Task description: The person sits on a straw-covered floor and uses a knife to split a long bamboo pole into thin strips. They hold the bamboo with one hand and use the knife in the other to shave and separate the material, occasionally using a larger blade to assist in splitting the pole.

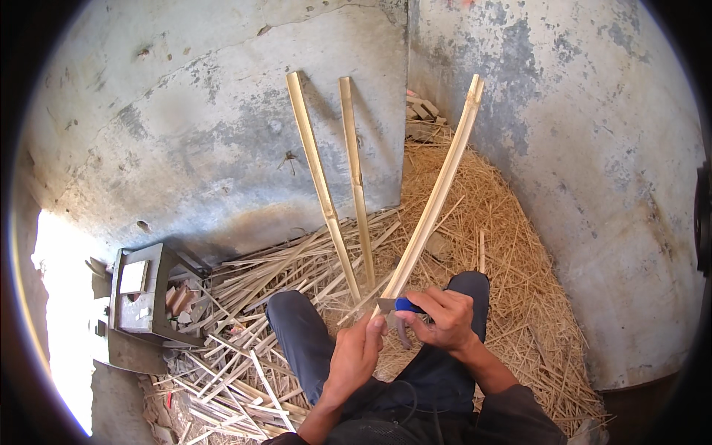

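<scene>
At the far left, a grey metal stand [141, 293] sits by the wall, with split bamboo offcuts [245, 297] strewn across the floor to its right and running under the person's knees.

The left hand [356, 354] comes up from the lower edge, forearm angled up and to the right, wrist straight. Its fingers are closed around the near end of the bamboo strip [434, 200], thumb lying along the near side.

Just right of it, and touching the same end of the strip, the right hand [439, 319] reaches in from the lower right with the wrist bent inward. Its fingers are curled tight around a blue-handled knife [400, 305], whose blade is set against the strip's near end.

The strip is long, pale yellow and flat, gently bowed. It runs from the hands away and to the right, its far tip against the grey wall [593, 185]. Left of it, two more bamboo slats [337, 185] lean upright against the wall corner. A heap of straw-like shavings [512, 245] fills the floor to the right.
</scene>
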`<state>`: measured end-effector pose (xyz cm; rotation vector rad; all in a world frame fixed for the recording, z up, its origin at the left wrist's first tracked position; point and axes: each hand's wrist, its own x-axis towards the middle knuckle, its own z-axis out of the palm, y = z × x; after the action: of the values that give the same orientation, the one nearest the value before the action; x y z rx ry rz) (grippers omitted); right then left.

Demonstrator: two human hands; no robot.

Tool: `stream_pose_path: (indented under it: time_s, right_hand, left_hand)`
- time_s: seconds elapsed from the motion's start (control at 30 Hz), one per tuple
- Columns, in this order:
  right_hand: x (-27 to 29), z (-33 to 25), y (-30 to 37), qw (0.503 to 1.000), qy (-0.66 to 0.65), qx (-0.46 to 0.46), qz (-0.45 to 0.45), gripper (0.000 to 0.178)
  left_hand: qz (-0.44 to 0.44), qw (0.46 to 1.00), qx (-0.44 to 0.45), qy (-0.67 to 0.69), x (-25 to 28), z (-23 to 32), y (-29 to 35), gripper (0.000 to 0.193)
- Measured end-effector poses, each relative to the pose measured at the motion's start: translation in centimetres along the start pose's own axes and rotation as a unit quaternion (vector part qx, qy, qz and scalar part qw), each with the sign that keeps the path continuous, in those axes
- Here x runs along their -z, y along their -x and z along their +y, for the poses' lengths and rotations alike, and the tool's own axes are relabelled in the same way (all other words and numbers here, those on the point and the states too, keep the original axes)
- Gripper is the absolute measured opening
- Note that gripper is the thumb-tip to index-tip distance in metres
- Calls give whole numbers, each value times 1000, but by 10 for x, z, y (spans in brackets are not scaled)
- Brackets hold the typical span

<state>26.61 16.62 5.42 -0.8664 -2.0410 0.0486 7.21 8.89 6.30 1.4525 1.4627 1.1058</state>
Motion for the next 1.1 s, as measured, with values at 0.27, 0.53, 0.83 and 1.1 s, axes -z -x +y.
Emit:
stream_pose_path:
  time_s: [0.27,0.53,0.83,1.1]
  right_hand:
    - [-4,-4,-1,1000,13,-4,9,27]
    - [1,58,-8,969,62,-168,169,27]
    - [2,60,-1,988,-36,-107,108,28]
    - [-17,4,-6,997,-75,-20,-15,35]
  left_hand:
    - [15,1000,0,1,0,0,1,42]
    - [21,995,-10,-96,-3,-17,20,35]
    - [23,994,90,55,24,-41,18,43]
    - [4,1000,10,24,8,-20,5,39]
